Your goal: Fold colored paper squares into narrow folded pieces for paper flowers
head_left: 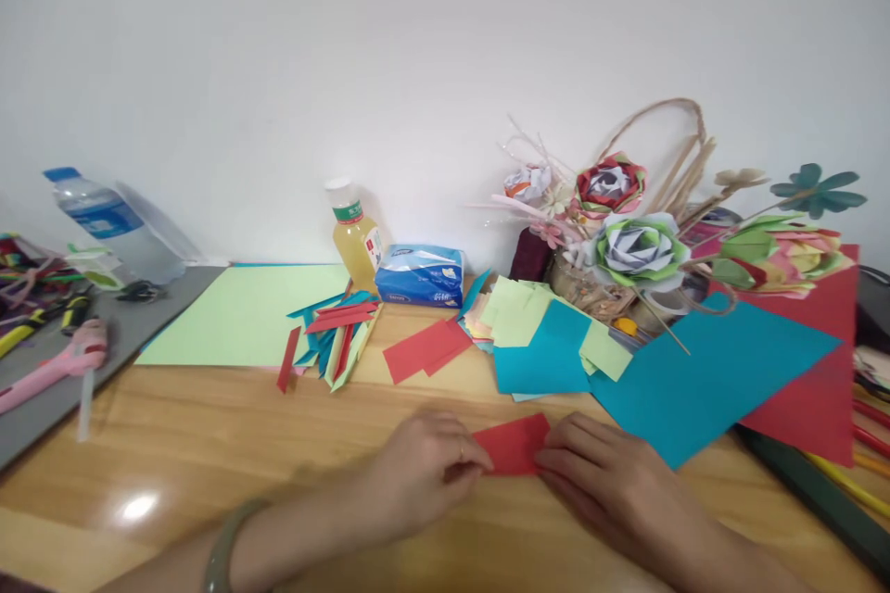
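A small red paper rectangle is held near the front of the wooden table. My left hand pinches its left end between thumb and fingers. At its right end my right hand has its fingers closed on the edge, the thumb partly hidden. Just behind lie two more red paper pieces, overlapping each other. To the left sits a pile of folded red, teal and pale green paper strips. Blue and pale green paper pieces are spread behind my right hand.
Along the wall stand a yellow drink bottle, a blue tissue pack and a basket of paper flowers. A pink glue gun and a water bottle are at left. Large teal and red sheets lie at right.
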The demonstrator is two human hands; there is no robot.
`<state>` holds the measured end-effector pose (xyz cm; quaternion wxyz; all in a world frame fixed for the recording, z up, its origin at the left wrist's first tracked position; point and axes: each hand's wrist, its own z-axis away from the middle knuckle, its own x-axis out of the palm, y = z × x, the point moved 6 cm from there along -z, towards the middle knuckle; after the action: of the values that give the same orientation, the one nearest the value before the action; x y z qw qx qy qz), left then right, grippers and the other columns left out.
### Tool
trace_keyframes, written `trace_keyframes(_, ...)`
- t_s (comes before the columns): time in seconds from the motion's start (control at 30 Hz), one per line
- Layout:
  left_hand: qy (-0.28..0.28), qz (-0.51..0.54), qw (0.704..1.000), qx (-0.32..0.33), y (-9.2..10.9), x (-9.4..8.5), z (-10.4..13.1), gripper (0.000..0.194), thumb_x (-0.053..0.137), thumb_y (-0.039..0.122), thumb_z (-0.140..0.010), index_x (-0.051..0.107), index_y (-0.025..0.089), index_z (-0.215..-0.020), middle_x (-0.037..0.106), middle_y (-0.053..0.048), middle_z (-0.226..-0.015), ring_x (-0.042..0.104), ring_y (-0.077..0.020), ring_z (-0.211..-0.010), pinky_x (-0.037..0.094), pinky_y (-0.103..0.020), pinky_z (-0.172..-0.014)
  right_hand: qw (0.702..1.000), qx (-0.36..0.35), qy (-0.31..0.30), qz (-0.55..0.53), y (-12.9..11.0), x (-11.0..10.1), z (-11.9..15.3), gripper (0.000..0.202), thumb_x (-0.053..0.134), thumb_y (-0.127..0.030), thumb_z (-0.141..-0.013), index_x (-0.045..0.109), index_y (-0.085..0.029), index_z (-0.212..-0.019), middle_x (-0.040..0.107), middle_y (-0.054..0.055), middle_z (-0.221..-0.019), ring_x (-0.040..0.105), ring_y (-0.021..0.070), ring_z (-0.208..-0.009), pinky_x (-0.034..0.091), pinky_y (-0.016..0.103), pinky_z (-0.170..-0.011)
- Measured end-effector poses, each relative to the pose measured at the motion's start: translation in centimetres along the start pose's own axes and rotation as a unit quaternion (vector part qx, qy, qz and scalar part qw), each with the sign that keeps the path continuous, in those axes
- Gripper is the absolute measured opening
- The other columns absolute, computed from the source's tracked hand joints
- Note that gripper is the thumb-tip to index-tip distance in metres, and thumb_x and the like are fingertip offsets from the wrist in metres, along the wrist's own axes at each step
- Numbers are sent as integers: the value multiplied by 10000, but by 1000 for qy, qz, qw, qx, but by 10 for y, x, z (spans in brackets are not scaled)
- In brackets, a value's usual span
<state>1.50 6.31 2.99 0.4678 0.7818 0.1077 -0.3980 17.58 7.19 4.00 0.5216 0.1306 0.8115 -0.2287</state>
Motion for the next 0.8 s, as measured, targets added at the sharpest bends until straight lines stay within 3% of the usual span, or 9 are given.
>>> trace_keyframes(0.13, -29, 127, 979, -158, -14, 7, 1, 152, 593, 95, -777, 713, 183, -809, 699, -6, -757, 627, -124, -698, 455, -188, -658, 994, 76, -67, -52, 8, 8, -1, 193, 398, -189, -923, 518, -196, -771, 571, 24, -753, 533, 155, -692, 396, 274, -583)
trace_keyframes(0.33, -9, 164, 961, -224, -21, 9, 4, 143, 545, 64, -764, 649, 158, -791, 668, 4, -733, 598, -110, -657, 435, -169, -611, 970, 199, -97, -101, 26, 19, 3, 208, 380, -261, -938, 505, -205, -781, 576, 32, -781, 553, 172, -725, 417, 292, -611)
trace_keyframes(0.53, 18, 82, 982, -168, -16, 5, 5, 172, 534, 40, -750, 649, 167, -737, 665, 7, -685, 593, -108, -615, 414, -168, -586, 960, 210, -123, -140, 29, 15, 2, 212, 356, -269, -947, 491, -209, -796, 571, 30, -800, 552, 158, -721, 426, 281, -612)
trace_keyframes(0.8, 89, 79, 989, -89, -17, 0, 2, 272, 482, 70, -777, 704, 218, -828, 684, 1, -717, 636, -109, -620, 459, -163, -568, 978, 194, -58, -58, 32, 19, 1, 195, 370, -204, -926, 471, -220, -760, 577, 9, -732, 569, 154, -642, 423, 265, -537)
